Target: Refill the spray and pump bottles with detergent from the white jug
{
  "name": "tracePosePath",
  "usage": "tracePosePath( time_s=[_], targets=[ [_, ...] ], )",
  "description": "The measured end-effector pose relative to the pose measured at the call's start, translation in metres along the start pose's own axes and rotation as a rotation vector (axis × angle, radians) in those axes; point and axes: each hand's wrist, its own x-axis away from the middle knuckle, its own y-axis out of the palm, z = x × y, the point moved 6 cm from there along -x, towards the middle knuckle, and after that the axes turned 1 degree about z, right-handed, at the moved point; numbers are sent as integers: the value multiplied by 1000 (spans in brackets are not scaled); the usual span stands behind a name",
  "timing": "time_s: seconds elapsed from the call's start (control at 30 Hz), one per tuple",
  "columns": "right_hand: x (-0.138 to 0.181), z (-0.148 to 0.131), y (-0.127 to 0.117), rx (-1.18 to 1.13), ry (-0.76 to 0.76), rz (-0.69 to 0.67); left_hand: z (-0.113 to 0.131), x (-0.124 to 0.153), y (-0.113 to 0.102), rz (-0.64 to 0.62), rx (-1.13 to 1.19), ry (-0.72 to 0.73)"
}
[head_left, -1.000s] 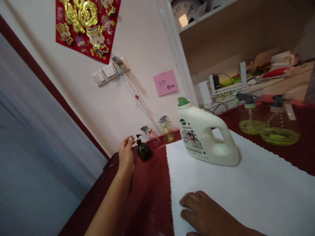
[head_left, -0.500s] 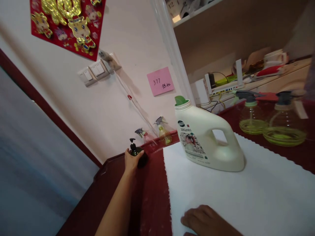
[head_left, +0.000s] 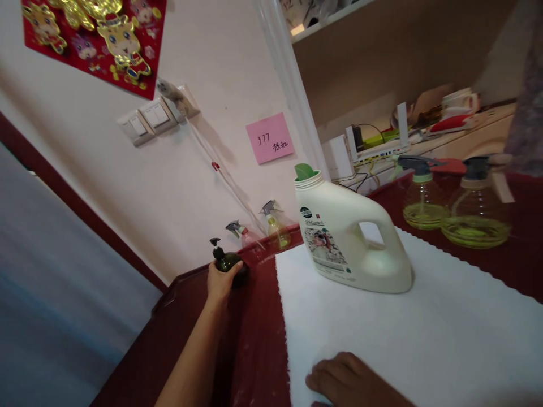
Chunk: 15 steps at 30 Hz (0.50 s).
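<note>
My left hand (head_left: 221, 277) is wrapped round a dark green pump bottle (head_left: 229, 262) with a black pump head, at the back left of the dark red table. The bottle leans, its pump head toward the left, and my fingers hide part of it. My right hand (head_left: 337, 377) rests low on a white sheet (head_left: 424, 339) with its fingers curled together. Whatever lies under those fingers is hidden, cut off by the lower edge. Between and beyond my hands, a cream detergent jug (head_left: 352, 237) stands upright on the sheet. A green leaf-shaped spout (head_left: 304, 171) shows in its uncapped neck.
Two clear spray bottles with yellow-green liquid, one (head_left: 424, 206) beside the other (head_left: 477, 223), stand at the right. A pink spray bottle (head_left: 251, 236) and a yellow one (head_left: 278, 232) are by the wall. Behind is a shelf with a white router (head_left: 382, 151).
The view has shifted, so most things sit further left. My left hand has moved the pump bottle slightly left, and more of its body shows. My right hand stays on the sheet.
</note>
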Motion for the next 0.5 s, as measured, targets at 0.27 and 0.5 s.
tracePosePath(
  time_s=[0.27, 0.5],
  targets=[
    [-38, -10, -57, -262, 53, -157, 58, 53, -7, -160, 140, 119],
    [-50, 19, -109, -500, 666, -14, 113, 139, 5, -398, 347, 120]
  ],
)
